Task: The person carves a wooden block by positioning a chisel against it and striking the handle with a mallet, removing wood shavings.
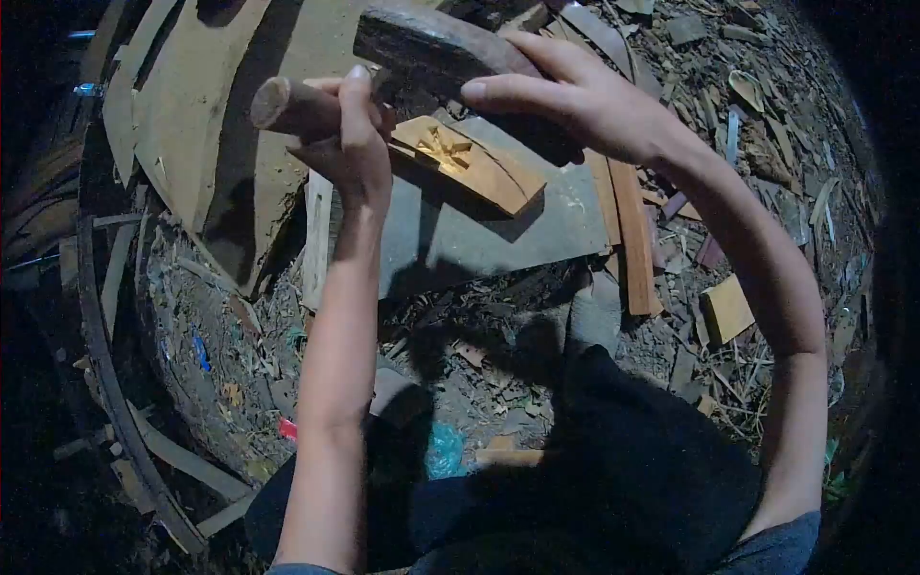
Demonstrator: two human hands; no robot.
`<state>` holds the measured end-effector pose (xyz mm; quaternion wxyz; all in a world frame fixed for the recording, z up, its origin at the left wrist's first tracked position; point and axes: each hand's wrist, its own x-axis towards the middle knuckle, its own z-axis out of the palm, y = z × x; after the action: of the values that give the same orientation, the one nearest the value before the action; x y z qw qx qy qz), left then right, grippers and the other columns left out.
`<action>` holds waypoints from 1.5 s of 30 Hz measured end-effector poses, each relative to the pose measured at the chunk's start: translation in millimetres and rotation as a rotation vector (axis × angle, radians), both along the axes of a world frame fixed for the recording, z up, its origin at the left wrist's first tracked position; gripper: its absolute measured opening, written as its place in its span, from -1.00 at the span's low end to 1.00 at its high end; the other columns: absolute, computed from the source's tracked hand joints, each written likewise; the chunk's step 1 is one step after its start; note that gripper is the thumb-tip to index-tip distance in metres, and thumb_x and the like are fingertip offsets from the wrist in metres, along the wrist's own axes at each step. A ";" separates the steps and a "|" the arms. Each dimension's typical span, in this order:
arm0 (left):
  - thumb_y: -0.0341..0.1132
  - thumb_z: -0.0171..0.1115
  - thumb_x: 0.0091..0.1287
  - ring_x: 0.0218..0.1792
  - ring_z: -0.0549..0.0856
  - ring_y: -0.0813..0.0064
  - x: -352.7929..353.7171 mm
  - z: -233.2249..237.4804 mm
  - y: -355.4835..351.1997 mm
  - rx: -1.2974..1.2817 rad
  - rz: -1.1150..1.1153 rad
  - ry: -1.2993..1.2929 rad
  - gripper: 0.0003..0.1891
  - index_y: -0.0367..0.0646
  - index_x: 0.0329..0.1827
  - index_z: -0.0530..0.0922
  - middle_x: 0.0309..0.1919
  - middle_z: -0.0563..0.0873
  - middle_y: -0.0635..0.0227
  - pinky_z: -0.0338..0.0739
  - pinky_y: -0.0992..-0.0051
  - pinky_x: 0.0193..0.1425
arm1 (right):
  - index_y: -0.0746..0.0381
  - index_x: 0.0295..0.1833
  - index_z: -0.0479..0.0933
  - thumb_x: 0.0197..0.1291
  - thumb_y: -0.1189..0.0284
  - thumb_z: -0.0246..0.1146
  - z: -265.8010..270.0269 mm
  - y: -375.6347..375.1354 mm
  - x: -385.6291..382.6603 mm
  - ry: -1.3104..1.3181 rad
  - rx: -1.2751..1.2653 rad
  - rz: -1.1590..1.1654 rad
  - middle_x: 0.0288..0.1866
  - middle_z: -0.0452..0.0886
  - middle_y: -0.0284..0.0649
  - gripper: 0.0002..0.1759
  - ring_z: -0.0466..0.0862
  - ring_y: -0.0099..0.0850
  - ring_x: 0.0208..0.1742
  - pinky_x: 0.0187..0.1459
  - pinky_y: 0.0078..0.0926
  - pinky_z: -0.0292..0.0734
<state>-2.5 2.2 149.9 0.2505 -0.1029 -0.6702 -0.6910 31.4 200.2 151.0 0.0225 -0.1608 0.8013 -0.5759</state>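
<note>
My left hand [350, 129] is closed round a thick round wooden handle [295, 107], whose pale end points to the left. A long dark wooden block [431, 43] is in my right hand [575, 96], with the thumb on its near side and the fingers over its far side. Below the two hands, a light wooden piece [494, 182] with a star-like carved pattern lies on a grey flat board [460, 235]. Whether the handle and the dark block are joined cannot be made out.
Reddish wood strips [630, 240] lie right of the board. A large brown slab [206, 125] stands at the left. A square wood offcut [728, 309], chips and scraps cover the ground at the right. A teal plastic scrap [445, 450] lies near my legs.
</note>
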 end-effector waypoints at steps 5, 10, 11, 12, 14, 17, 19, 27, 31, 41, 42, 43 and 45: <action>-0.43 0.26 0.30 -0.71 0.46 0.62 -1.7 -19.0 -0.7 0.205 -0.177 -0.023 -0.84 -0.17 -0.33 0.41 -0.68 0.47 0.42 0.40 0.60 -0.59 | 0.30 0.06 0.54 0.18 -0.11 0.22 26.6 -7.3 -5.8 0.254 -0.072 0.004 -0.51 0.57 -0.23 -0.33 0.60 -0.45 -0.54 -0.53 -0.49 0.48; -0.46 0.23 0.31 -0.73 0.40 0.67 1.7 -2.9 1.0 0.158 -0.162 -0.040 -0.83 -0.17 -0.34 0.38 -0.71 0.42 0.45 0.34 0.58 -0.63 | 0.36 0.03 0.42 0.37 0.02 0.16 108.4 8.5 3.0 -0.052 -0.380 0.553 -0.34 0.55 -0.28 -0.45 0.52 -0.60 -0.45 -0.51 -0.64 0.42; -0.46 0.22 0.31 -0.72 0.41 0.67 3.4 1.1 -1.7 0.236 -0.218 -0.054 -0.83 -0.17 -0.35 0.37 -0.70 0.43 0.44 0.35 0.58 -0.63 | 0.36 0.03 0.42 0.37 0.02 0.16 108.3 7.8 5.6 -0.053 -0.382 0.556 -0.34 0.55 -0.28 -0.45 0.52 -0.60 -0.45 -0.51 -0.64 0.42; -0.44 0.22 0.31 -0.72 0.41 0.67 5.5 4.2 -3.9 0.182 -0.203 -0.041 -0.82 -0.17 -0.37 0.36 -0.71 0.42 0.44 0.37 0.57 -0.61 | 0.36 0.03 0.42 0.37 0.01 0.17 108.9 6.4 12.1 -0.015 -0.341 0.491 -0.35 0.55 -0.28 -0.45 0.53 -0.60 -0.44 -0.50 -0.62 0.43; -0.43 0.23 0.32 -0.72 0.40 0.68 6.1 3.5 -3.3 0.149 -0.154 -0.058 -0.81 -0.15 -0.37 0.36 -0.70 0.42 0.45 0.36 0.57 -0.61 | 0.38 0.07 0.41 0.35 -0.01 0.17 107.6 -6.6 32.2 0.174 -0.023 0.205 -0.33 0.57 -0.24 -0.40 0.56 -0.55 -0.39 -0.45 -0.56 0.46; -0.38 0.26 0.31 -0.71 0.39 0.67 0.8 -4.6 -9.3 0.144 -0.190 -0.029 -0.80 -0.10 -0.35 0.37 -0.68 0.44 0.47 0.34 0.57 -0.60 | 0.41 0.14 0.39 0.34 -0.04 0.18 97.6 -9.9 32.8 0.108 -0.065 0.197 -0.30 0.58 -0.20 -0.33 0.58 -0.49 -0.34 -0.38 -0.50 0.48; -0.36 0.29 0.32 -0.71 0.41 0.65 -1.0 -11.7 -12.7 0.121 -0.224 0.023 -0.82 -0.08 -0.32 0.41 -0.66 0.47 0.46 0.34 0.57 -0.59 | 0.42 0.20 0.37 0.34 -0.06 0.17 101.6 6.4 22.6 -0.131 -0.180 0.360 -0.26 0.58 -0.17 -0.29 0.58 -0.47 -0.31 -0.33 -0.48 0.49; -0.39 0.31 0.31 -0.65 0.46 0.62 -10.3 -23.1 -20.8 0.434 -0.401 -0.070 -0.85 -0.09 -0.29 0.46 -0.61 0.49 0.48 0.37 0.58 -0.55 | 0.42 0.21 0.36 0.33 -0.10 0.16 100.3 4.2 23.0 -0.142 -0.173 0.333 -0.28 0.55 -0.19 -0.25 0.55 -0.46 -0.31 -0.34 -0.46 0.48; -0.39 0.35 0.25 -0.62 0.51 0.62 -3.9 -17.6 -14.1 0.241 -0.270 -0.070 -0.82 -0.11 -0.30 0.45 -0.60 0.51 0.48 0.40 0.57 -0.54 | 0.43 0.16 0.38 0.33 -0.09 0.17 100.5 3.4 17.4 -0.096 -0.130 0.335 -0.29 0.54 -0.20 -0.27 0.53 -0.49 -0.34 -0.35 -0.47 0.47; -0.36 0.23 0.25 -0.34 0.63 0.25 8.7 -26.8 -16.5 -0.393 0.269 0.327 -0.77 -0.30 -0.09 0.57 -0.39 0.67 0.23 0.50 0.24 -0.12 | 0.41 0.11 0.40 0.26 -0.03 0.11 119.7 -36.3 50.6 0.433 0.351 -0.045 -0.40 0.59 0.05 -0.34 0.63 -0.13 -0.45 -0.34 -0.11 0.59; -0.31 0.20 0.27 -0.32 0.63 0.25 -13.5 -49.6 -32.8 -0.569 0.323 0.328 -0.78 -0.31 -0.18 0.58 -0.31 0.67 0.15 0.48 0.24 -0.10 | 0.42 0.12 0.40 0.26 -0.02 0.12 128.2 -22.7 43.3 0.419 0.348 0.118 -0.37 0.60 0.02 -0.33 0.62 -0.14 -0.45 -0.35 -0.12 0.58; -0.31 0.20 0.27 -0.32 0.63 0.25 -13.0 -52.1 -35.4 -0.558 0.324 0.330 -0.78 -0.31 -0.18 0.58 -0.31 0.67 0.15 0.48 0.24 -0.10 | 0.43 0.12 0.39 0.27 -0.01 0.13 138.2 -11.4 35.9 0.396 0.346 0.288 -0.35 0.61 0.00 -0.33 0.61 -0.16 -0.45 -0.36 -0.14 0.58; -0.19 0.23 0.31 -0.05 0.52 0.27 -5.1 -61.7 -44.7 -0.714 0.286 0.241 -0.64 -0.32 -0.01 0.50 -0.14 0.61 0.14 0.39 0.18 0.09 | 0.45 0.12 0.39 0.27 0.00 0.15 132.0 -16.6 31.9 0.540 0.233 0.220 -0.33 0.61 -0.03 -0.33 0.59 -0.18 -0.46 -0.39 -0.16 0.57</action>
<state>-7.6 -42.5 88.1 0.3692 -0.1694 -0.8416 -0.3560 63.3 183.6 283.0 -0.1108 -0.3899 0.8167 -0.4108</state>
